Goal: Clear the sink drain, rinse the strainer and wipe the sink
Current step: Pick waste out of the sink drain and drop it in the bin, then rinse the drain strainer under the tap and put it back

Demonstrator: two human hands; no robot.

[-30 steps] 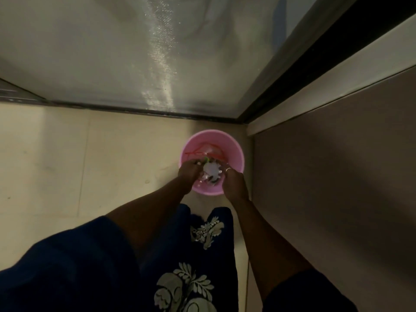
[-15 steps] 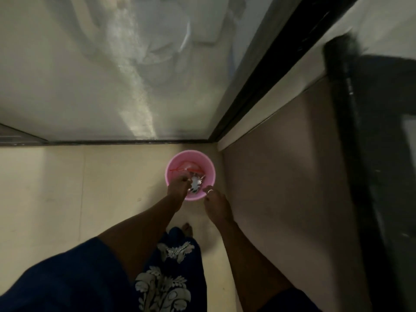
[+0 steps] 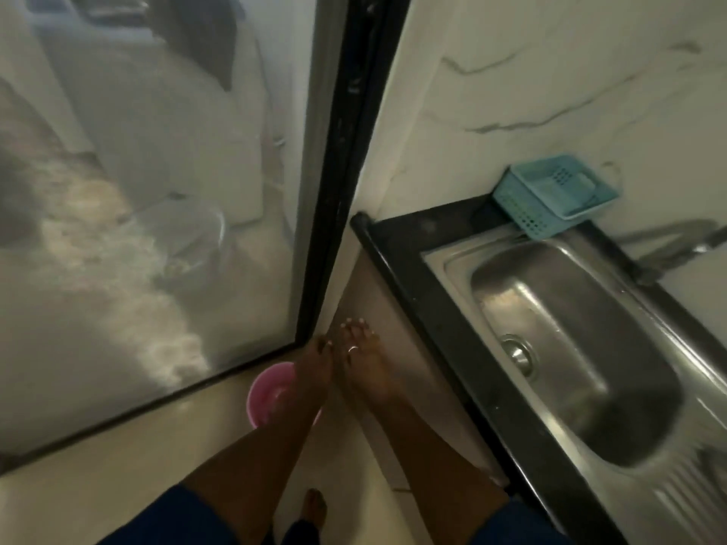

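Both my hands hang side by side above the floor, left of the counter. My right hand (image 3: 360,354) wears a ring and its fingers reach forward, straight, with nothing in them. My left hand (image 3: 314,361) shows only its back, the fingertips bent down out of sight, so I cannot tell whether it holds anything. The strainer is not visible. Below my left forearm stands the pink bin (image 3: 269,391), partly covered by it. At the right is the steel sink (image 3: 590,332), with its round drain (image 3: 519,354) in the near left part of the basin.
The sink sits in a black counter (image 3: 429,304) whose edge runs close beside my right arm. A blue plastic basket (image 3: 554,194) stands at the back corner and a tap (image 3: 676,245) reaches over the sink. A frosted glass door with a black frame (image 3: 338,171) fills the left.
My view swung up and to the right, bringing the sink and counter into sight. Both hands rose from the pink bin; the shiny thing held over the bin is no longer visible.
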